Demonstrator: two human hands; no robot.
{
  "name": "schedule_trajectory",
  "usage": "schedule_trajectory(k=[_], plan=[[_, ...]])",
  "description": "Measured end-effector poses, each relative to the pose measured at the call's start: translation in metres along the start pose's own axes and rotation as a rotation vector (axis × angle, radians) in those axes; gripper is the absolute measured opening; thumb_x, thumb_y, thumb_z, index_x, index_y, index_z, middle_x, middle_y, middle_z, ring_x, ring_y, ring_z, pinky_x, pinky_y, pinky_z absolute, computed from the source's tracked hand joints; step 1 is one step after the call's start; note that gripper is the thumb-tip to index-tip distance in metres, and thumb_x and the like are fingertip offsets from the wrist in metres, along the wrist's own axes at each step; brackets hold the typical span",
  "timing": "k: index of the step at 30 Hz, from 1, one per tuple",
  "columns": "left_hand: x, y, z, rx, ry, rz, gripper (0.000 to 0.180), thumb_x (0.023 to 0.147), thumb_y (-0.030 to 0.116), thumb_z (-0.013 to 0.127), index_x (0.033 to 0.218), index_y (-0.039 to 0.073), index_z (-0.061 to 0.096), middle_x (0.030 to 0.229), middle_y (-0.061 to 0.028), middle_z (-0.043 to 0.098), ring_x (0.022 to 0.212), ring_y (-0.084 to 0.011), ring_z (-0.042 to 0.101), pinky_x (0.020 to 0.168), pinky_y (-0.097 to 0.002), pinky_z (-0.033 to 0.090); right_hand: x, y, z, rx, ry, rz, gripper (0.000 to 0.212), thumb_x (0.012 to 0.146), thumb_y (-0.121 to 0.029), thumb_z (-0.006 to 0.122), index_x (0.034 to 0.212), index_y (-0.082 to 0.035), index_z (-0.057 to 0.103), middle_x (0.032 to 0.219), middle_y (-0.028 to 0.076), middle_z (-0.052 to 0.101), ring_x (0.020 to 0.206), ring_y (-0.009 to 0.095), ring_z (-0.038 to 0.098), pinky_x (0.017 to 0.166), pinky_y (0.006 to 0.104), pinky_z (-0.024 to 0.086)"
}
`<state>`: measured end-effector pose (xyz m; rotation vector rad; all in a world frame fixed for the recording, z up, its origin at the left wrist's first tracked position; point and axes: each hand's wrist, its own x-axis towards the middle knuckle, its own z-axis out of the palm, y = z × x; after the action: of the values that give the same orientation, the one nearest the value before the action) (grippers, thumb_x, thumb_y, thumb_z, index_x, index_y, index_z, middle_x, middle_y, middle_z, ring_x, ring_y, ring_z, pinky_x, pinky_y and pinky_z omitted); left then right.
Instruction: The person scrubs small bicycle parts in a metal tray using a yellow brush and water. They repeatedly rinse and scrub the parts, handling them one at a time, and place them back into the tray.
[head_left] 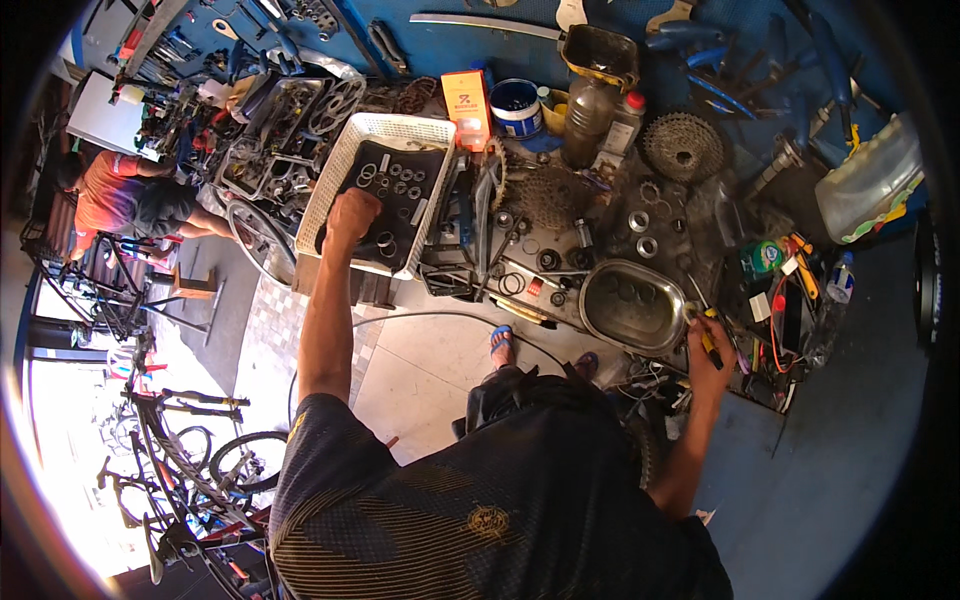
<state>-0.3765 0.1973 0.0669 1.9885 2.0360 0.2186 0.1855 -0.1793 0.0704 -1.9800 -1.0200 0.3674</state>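
Right, from my distant seat I see the left hand (352, 213) at the upper middle-left of the frame, over the left side of a white basket (405, 128). Its fingers are curled downward, and I cannot tell whether they grasp anything. In the basket, a black sheet (412, 172) carries metal rings (387, 240) and other small parts, mostly to the right of that hand.

At the right of the frame, I have the right hand (708, 352) grasping a black-and-yellow handle (711, 350), just beside the right end of an oval metal pan (640, 322). Dark shapes lie in the pan, too dim for me to name.

Above the pan, I see two loose rings (646, 246) on the greasy bench, and higher up a large gear cluster (684, 147). An orange box (467, 105) stands behind the basket, near a blue-and-white tub (516, 110). At the upper left, another person (115, 195) bends forward; bicycles (190, 460) fill the lower left.
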Motion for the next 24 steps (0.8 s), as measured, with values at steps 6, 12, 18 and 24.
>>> schedule_trajectory(k=[6,12,18,24], plan=[[-0.023,0.101,-0.054,-0.240,0.414,0.324,0.023,0.101,0.023,0.070,0.111,0.005,0.081,0.097,-0.0211,0.079,0.091,-0.0395,0.078,0.078,-0.0454,0.060,0.005,-0.003,-0.003,0.024,0.012,0.016,0.025,0.096,-0.015,0.080,0.117,-0.002,0.078,0.104,0.014,0.079,0.098,0.018,0.074,0.088,0.0331,0.057],[-0.119,0.246,0.028,-0.573,-0.202,0.798,0.026,0.092,-0.004,0.075,0.114,0.007,0.081,0.113,-0.0151,0.078,0.098,-0.0265,0.078,0.082,-0.0390,0.061,0.004,-0.016,-0.002,0.039,0.017,-0.049,0.024,0.093,-0.011,0.081,0.115,-0.002,0.078,0.104,0.015,0.078,0.094,0.019,0.074,0.085,0.0323,0.056],[-0.161,0.305,0.147,0.005,-0.216,1.021,0.030,0.088,0.013,0.079,0.119,0.015,0.080,0.124,-0.0121,0.065,0.123,-0.0360,0.063,0.091,-0.0468,0.061,-0.009,-0.035,0.000,0.067,-0.047,-0.066,0.026,0.095,-0.018,0.080,0.115,-0.002,0.077,0.108,0.016,0.079,0.096,0.028,0.077,0.085,0.0369,0.058],[-0.149,0.312,0.175,0.130,-0.249,1.090,0.041,0.084,0.018,0.082,0.125,0.023,0.078,0.127,-0.0108,0.055,0.126,-0.0359,0.053,0.108,-0.0471,0.051,-0.022,-0.030,0.003,0.101,-0.089,-0.073,0.024,0.095,-0.021,0.082,0.112,-0.004,0.078,0.106,0.016,0.079,0.094,0.031,0.078,0.084,0.0378,0.058]])
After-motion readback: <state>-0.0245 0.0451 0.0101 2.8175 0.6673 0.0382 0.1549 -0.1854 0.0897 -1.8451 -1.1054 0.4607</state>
